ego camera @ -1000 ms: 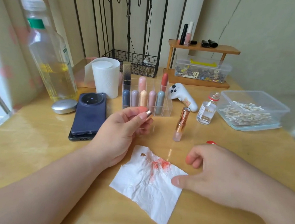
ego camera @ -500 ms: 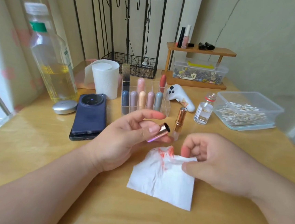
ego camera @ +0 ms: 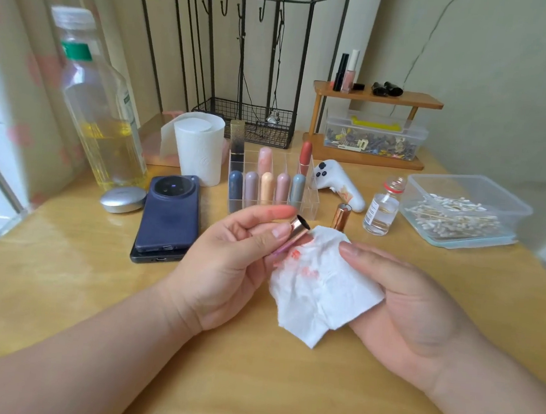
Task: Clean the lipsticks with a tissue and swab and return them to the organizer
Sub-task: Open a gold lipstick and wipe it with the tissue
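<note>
Hands, left (ego camera: 226,268) pinching lipstick (ego camera: 297,231), right (ego camera: 415,305) holding tissue (ego camera: 319,288)

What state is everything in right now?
left hand, grips tube
right hand, pinches tissue
tube, tilted, open end up
tissue, red-stained, touching tube
standing lipstick, upright on table, outside organizer
organizer, partly filled
swab box, lidless
oil bottle, capped

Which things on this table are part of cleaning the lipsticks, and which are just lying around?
For the job: left hand, rose-gold lipstick tube, stained tissue, right hand, clear organizer, cotton swab box.
Lying about: stacked phones, oil bottle, white handheld device, wire rack.
</note>
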Demonstrator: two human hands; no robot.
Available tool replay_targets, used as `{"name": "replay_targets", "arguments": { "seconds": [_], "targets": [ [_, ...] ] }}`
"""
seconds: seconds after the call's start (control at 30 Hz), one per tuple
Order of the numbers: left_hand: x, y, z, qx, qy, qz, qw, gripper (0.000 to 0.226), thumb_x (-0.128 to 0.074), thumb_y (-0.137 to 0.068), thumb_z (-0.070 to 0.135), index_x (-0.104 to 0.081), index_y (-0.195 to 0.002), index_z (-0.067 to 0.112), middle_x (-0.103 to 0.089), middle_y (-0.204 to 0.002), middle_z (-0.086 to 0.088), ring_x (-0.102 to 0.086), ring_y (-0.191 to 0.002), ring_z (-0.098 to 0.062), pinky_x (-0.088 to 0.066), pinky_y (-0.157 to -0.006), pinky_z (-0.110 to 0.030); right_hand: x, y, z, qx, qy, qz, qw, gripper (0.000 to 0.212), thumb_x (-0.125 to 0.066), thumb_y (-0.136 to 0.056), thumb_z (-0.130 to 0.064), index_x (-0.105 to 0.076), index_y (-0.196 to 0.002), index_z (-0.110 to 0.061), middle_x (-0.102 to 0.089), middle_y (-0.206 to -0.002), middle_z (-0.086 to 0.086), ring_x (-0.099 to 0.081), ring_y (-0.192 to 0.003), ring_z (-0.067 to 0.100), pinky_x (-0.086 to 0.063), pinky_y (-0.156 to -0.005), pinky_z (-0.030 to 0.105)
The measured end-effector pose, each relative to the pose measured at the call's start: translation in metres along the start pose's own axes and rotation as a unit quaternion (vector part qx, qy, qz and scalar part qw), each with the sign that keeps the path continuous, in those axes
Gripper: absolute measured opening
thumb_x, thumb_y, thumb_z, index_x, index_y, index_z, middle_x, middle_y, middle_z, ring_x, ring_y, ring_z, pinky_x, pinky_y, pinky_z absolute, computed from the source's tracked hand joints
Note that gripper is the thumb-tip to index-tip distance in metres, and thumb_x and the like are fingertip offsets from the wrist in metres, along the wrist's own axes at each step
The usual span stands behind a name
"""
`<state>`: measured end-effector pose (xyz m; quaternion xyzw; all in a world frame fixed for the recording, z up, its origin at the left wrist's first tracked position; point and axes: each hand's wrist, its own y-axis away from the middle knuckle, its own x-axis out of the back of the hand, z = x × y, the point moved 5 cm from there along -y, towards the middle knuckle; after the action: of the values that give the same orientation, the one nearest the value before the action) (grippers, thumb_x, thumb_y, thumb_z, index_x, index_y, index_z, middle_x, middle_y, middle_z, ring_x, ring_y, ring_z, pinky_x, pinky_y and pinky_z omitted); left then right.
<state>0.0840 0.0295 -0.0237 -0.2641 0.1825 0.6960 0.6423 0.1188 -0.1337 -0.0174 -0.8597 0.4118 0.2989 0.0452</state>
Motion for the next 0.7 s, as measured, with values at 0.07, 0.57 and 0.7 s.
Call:
{"name": "replay_targets", "arguments": {
  "seconds": [0.07,0.57,0.7],
  "targets": [
    [0.000,0.000,-0.001,-0.005,0.008,0.015,1.000,0.029,-0.068,-0.080,0.005,-0.072,-0.108,0.003,-0.074,-0.096,-0.017,-0.072,-0.089,-0.026,-0.056,-0.091,-0.038,-0.002,-0.002,0.005,0.016,-0.031,-0.016,0.999,0.057,-0.068,-0.082,-0.014,-0.053,-0.133,0.008,-0.058,-0.133,0.029,-0.057,-0.124,0.042,-0.036,-0.112,0.056],
    [-0.009,0.007,-0.014,0.042,-0.014,-0.059,0.997,0.037,-0.088,-0.066,0.015,-0.077,-0.101,0.009,-0.077,-0.092,-0.014,-0.073,-0.092,-0.025,-0.056,-0.094,-0.043,0.007,0.014,-0.010,0.215,0.145,0.128,0.957,0.017,-0.069,-0.088,-0.015,-0.071,-0.098,-0.002,-0.070,-0.094,0.029,-0.069,-0.092,0.046,-0.054,-0.088,0.062],
    [-0.003,0.006,-0.011,0.032,-0.069,-0.061,0.995,0.032,-0.092,-0.063,0.025,-0.078,-0.090,0.015,-0.076,-0.092,-0.009,-0.064,-0.096,-0.026,-0.053,-0.085,-0.033,-0.001,0.036,-0.044,0.403,0.409,0.165,0.802,0.007,-0.067,-0.086,-0.017,-0.073,-0.088,-0.022,-0.073,-0.079,-0.003,-0.071,-0.078,0.015,-0.054,-0.074,0.025]
  ]
}}
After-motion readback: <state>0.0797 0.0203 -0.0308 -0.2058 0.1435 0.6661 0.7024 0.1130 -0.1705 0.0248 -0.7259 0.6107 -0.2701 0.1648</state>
